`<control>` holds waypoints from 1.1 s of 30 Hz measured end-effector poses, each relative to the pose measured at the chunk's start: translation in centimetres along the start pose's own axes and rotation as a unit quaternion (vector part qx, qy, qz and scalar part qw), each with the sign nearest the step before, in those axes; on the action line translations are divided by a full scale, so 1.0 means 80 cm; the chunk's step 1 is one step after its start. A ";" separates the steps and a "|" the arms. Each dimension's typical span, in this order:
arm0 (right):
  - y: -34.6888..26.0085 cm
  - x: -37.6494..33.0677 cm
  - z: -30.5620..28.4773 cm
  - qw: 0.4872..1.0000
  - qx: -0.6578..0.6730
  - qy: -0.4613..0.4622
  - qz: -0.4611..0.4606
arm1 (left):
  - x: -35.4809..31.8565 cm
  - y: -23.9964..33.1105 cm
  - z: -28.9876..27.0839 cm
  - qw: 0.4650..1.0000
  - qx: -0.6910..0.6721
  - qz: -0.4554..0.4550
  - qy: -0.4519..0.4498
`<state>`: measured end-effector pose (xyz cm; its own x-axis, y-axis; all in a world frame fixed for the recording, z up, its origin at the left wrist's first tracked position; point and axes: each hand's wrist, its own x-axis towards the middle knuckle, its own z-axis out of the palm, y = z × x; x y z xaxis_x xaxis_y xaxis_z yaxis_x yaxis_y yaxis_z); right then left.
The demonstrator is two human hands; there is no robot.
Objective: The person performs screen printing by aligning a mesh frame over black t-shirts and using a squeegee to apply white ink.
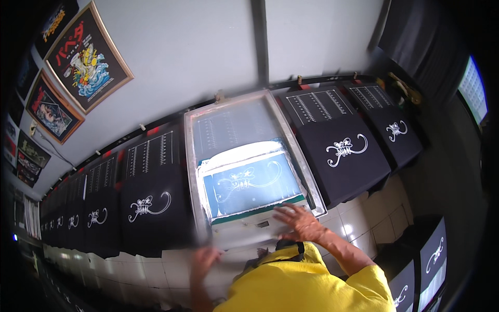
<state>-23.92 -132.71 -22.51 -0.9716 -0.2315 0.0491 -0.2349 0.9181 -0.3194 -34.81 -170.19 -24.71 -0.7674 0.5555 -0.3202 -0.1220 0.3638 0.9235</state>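
Observation:
A screen-printing frame (306,174) lies tilted over a black garment board in the middle. Its mesh has a blue stencil area (254,187) with a curling design, and a thick band of white ink (244,153) spans the stencil's far side. A green strip (260,209) runs along the near side. My right hand (300,222) is over the frame's near right corner, fingers stretched and apart. Near the frame's near left corner is my left hand (205,258), blurred by motion, so its grip does not show.
Black fabric pieces with white curling prints lie on boards to the right (345,156) and left (148,203), in a long row. A rail (119,139) runs behind them along the wall. More printed black pieces (434,255) stand at the lower right. Framed posters (88,57) hang at left.

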 end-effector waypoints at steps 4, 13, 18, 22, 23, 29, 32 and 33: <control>-0.001 0.004 0.034 0.985 -0.153 -0.014 -0.073 | 0.009 -0.017 0.077 0.980 -0.023 -0.045 -0.193; -0.027 0.065 0.007 0.988 -0.141 0.058 -0.034 | 0.063 -0.036 0.179 0.917 -0.323 -0.106 -0.208; -0.019 0.081 -0.004 0.986 -0.132 0.096 -0.032 | 0.067 -0.035 0.181 0.907 -0.360 -0.128 -0.176; 0.030 0.140 -0.004 0.979 -0.138 0.142 -0.047 | 0.067 -0.026 0.179 0.917 -0.345 -0.155 -0.128; 0.039 0.156 -0.008 0.977 -0.140 0.152 -0.052 | 0.067 -0.023 0.180 0.920 -0.337 -0.161 -0.118; 0.091 0.226 -0.011 0.983 -0.156 0.097 -0.003 | 0.068 -0.008 0.176 0.918 -0.319 -0.205 -0.116; 0.108 0.240 0.002 0.982 -0.166 0.087 -0.006 | 0.069 -0.011 0.175 0.920 -0.319 -0.191 -0.124; 0.110 0.243 0.007 0.983 -0.166 0.076 -0.003 | 0.068 -0.012 0.174 0.919 -0.323 -0.185 -0.128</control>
<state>-44.86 -129.30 -24.88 -0.9573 -0.2093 0.1995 -0.2123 0.9772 0.0067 -30.11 -157.12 -30.25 -0.4343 0.6711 -0.6009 -0.7565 0.0903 0.6477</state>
